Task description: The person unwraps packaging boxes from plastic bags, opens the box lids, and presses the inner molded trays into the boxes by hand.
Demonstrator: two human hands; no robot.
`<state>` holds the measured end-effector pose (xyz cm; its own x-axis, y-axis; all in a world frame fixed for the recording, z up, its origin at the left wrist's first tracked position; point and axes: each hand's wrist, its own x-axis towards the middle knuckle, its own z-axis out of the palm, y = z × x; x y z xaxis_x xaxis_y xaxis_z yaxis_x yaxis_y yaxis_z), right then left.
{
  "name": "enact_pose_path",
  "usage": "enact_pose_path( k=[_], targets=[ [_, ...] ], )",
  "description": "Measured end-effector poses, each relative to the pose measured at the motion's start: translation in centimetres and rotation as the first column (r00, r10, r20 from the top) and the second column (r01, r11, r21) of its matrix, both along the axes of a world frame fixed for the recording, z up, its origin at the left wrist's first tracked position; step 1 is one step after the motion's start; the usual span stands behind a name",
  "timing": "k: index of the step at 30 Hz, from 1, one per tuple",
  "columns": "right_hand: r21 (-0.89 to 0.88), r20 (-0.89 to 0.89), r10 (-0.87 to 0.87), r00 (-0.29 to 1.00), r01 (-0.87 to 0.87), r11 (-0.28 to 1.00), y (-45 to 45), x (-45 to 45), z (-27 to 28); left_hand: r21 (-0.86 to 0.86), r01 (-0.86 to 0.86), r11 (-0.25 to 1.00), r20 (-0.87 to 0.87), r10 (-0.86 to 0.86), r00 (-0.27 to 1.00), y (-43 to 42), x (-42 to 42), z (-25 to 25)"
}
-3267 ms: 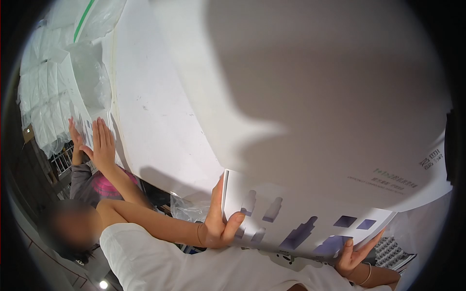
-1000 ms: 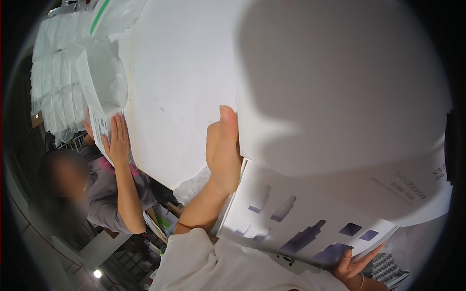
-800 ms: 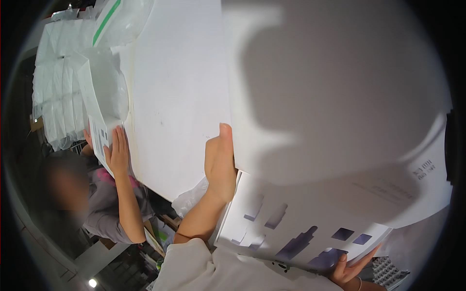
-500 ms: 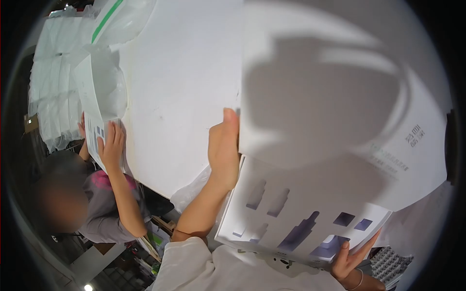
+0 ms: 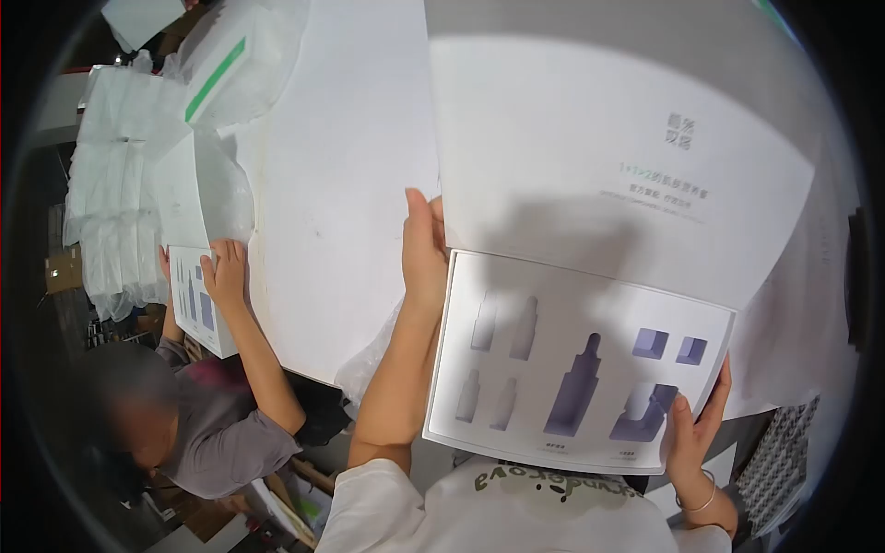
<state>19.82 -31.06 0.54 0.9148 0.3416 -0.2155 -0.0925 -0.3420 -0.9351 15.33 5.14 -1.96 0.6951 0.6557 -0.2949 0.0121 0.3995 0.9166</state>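
A white box [image 5: 525, 405] lies open in front of me, its insert cut with bottle-shaped and square recesses that show purple inside. Its raised lid [image 5: 572, 120] carries printed text and covers much of the upper right. My left hand [image 5: 424, 244] is at the lid's left edge near the hinge, thumb up, other fingers partly hidden behind the lid. My right hand [image 5: 696, 424] grips the box's lower right side, thumb on the insert's edge and fingers along the outer wall.
At the left a co-worker [image 5: 221, 405] holds a similar open box [image 5: 194, 318] on the white table [image 5: 323, 203]. Behind it are stacked plastic-wrapped white packs [image 5: 111, 184] and a clear bag with a green strip [image 5: 217, 78]. Patterned material [image 5: 779, 465] is at the lower right.
My left hand has gone from the box's left side up to the lid's edge. The lid has tilted back, showing more print, and the insert is seen more squarely. My right hand keeps its hold.
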Motion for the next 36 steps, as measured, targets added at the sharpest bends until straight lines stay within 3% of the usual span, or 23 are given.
enact_pose_path(
  k=[2, 3, 6, 8, 9, 12, 15, 19, 23, 26, 28, 29, 30, 31, 32, 34, 35, 36],
  targets=[
    [-0.007, -0.033, -0.042, 0.999, 0.041, 0.999, -0.7, 1.5, 0.1, -0.151, 0.187, 0.971, 0.298, -0.136, 0.945, 0.7, -0.3, -0.5],
    [0.094, -0.021, -0.072, 0.997, 0.074, 0.993, -1.3, 2.8, -0.6, -0.195, 0.309, 0.931, 0.449, -0.196, 0.872, 1.0, -0.6, -0.7],
    [0.355, -0.070, -0.156, 0.985, 0.171, 0.919, -0.4, 6.3, -2.4, -0.173, 0.422, 0.890, 0.521, -0.281, 0.806, 1.8, -0.9, -1.4],
    [0.444, -0.151, -0.172, 0.973, 0.222, 0.868, 1.2, 8.5, -2.6, -0.162, 0.019, 0.987, 0.137, 0.003, 0.991, -0.1, 0.7, -0.2],
    [0.465, -0.188, -0.167, 0.968, 0.238, 0.853, 1.6, 9.2, -3.1, -0.096, -0.183, 0.978, -0.054, 0.179, 0.982, -0.8, 1.3, 0.2],
    [0.518, -0.310, -0.127, 0.942, 0.279, 0.808, 3.1, 10.1, -4.9, 0.156, -0.229, 0.961, -0.147, 0.252, 0.956, -1.5, 1.3, 0.4],
    [0.505, -0.336, -0.120, 0.934, 0.286, 0.815, 3.9, 10.1, -5.1, 0.190, -0.140, 0.972, -0.158, 0.171, 0.973, -1.3, -1.2, 0.0],
    [0.489, -0.314, -0.131, 0.940, 0.279, 0.827, 3.2, 10.5, -6.1, 0.289, -0.073, 0.955, -0.375, 0.183, 0.909, -1.0, -2.0, -0.7],
    [0.475, -0.344, -0.144, 0.928, 0.304, 0.826, 4.2, 9.9, -5.1, 0.388, -0.071, 0.919, -0.323, 0.208, 0.923, -2.1, -1.4, 0.4],
    [0.428, -0.296, -0.145, 0.944, 0.267, 0.863, 4.0, 10.2, -6.5, 0.348, -0.081, 0.934, -0.389, 0.222, 0.894, -2.1, -1.8, 0.1],
    [0.335, -0.216, -0.145, 0.966, 0.213, 0.918, 0.4, 11.6, -13.3, 0.575, -0.150, 0.805, -0.315, 0.386, 0.867, -2.2, -2.9, -3.2],
    [0.256, -0.067, -0.146, 0.987, 0.159, 0.954, -1.3, 12.0, -17.5, 0.632, 0.116, 0.767, -0.404, 0.198, 0.893, -1.0, -4.9, -5.6],
    [0.241, -0.080, -0.218, 0.973, 0.231, 0.943, 1.2, 10.8, -14.2, 0.864, 0.116, 0.490, -0.264, 0.246, 0.933, -1.2, -6.0, -6.9],
    [0.248, -0.010, -0.202, 0.979, 0.198, 0.948, 2.3, 10.2, -12.0, 0.856, 0.066, 0.513, -0.215, 0.236, 0.948, 1.1, -7.6, -14.5],
    [0.253, 0.059, -0.187, 0.981, 0.167, 0.953, 3.3, 9.6, -9.7, 0.351, -0.041, 0.936, -0.154, 0.101, 0.983, -0.2, -5.9, -6.3],
    [0.338, -0.047, 0.056, 0.997, -0.037, 0.941, 3.6, 10.4, -8.2, 0.517, -0.011, 0.856, -0.115, 0.082, 0.990, -0.9, -6.2, -5.8],
    [0.395, -0.080, 0.073, 0.994, -0.036, 0.918, 3.6, 10.9, -8.9, 0.629, 0.031, 0.777, -0.110, 0.050, 0.993, -1.3, -6.0, -5.2],
    [0.447, -0.117, 0.098, 0.988, -0.036, 0.894, 3.7, 10.8, -9.0, 0.426, -0.103, 0.899, 0.042, 0.094, 0.995, -1.8, -4.8, -4.4]
  ],
)
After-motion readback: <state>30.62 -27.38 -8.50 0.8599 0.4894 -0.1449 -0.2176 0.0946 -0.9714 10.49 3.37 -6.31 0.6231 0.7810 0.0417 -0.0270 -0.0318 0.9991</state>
